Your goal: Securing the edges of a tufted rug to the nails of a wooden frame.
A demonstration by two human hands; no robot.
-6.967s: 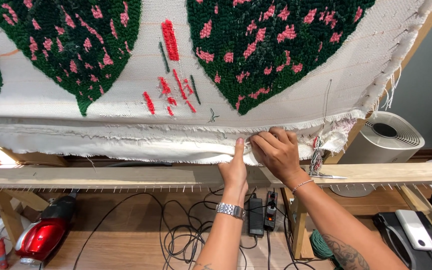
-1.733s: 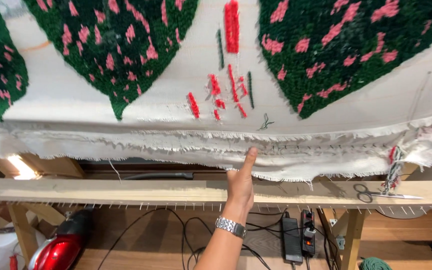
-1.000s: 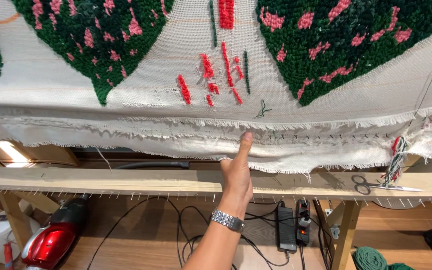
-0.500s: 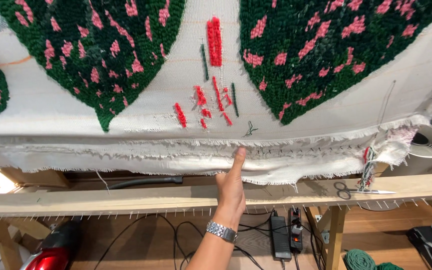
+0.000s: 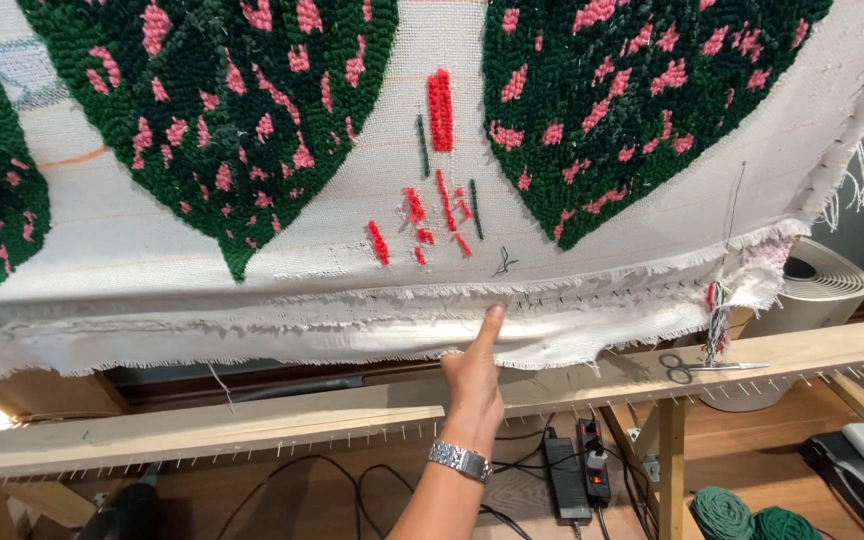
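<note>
One hand is in view, the left by the look of its thumb and the watch on its wrist, and it holds nothing: the forefinger is stretched straight up while the other fingers curl loosely into the palm. Its tip touches the frayed lower edge of the white cloth, near the middle of the scene, just where the loose hem hangs below a row of small stitches. The right hand is out of sight.

The cloth is stretched on a wooden frame, whose near rail bristles with small nails, likely there to grip the fabric and keep it taut. Above the fingertip sit short red and dark green test lines of tufted yarn; to the left and right spread large green leaf shapes flecked with pink.

Scissors lie on the rail to the right, near some dangling threads. Farther right stands a white round appliance. On the floor below lie black cables, a power strip, and two balls of green yarn at the right. No containers show.
</note>
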